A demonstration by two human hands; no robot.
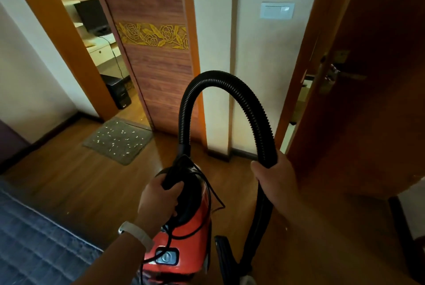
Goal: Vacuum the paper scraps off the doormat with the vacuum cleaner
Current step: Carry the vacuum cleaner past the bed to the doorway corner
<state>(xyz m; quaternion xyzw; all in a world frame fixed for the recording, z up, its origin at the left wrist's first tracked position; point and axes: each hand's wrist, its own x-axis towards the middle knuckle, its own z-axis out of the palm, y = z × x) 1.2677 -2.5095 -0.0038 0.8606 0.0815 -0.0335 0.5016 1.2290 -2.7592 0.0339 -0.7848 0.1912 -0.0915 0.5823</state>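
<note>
Two bare hands carry the red canister vacuum cleaner (190, 222) at lower centre: the left hand (158, 202) is wrapped around its black top handle, the right hand (276, 183) closed around the black ribbed hose (230, 82). The grey rectangular doormat (118, 141), strewn with white paper scraps (112, 139), lies centre left by the doorway.

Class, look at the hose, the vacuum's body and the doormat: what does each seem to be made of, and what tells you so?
Hose: flexible black plastic, probably; fine ribs, bends in an arch.
Vacuum body: hard glossy red plastic, likely; smooth with reflections.
Doormat: coarse grey-brown fibre, seemingly; dull, speckled texture under the paper scraps.
</note>
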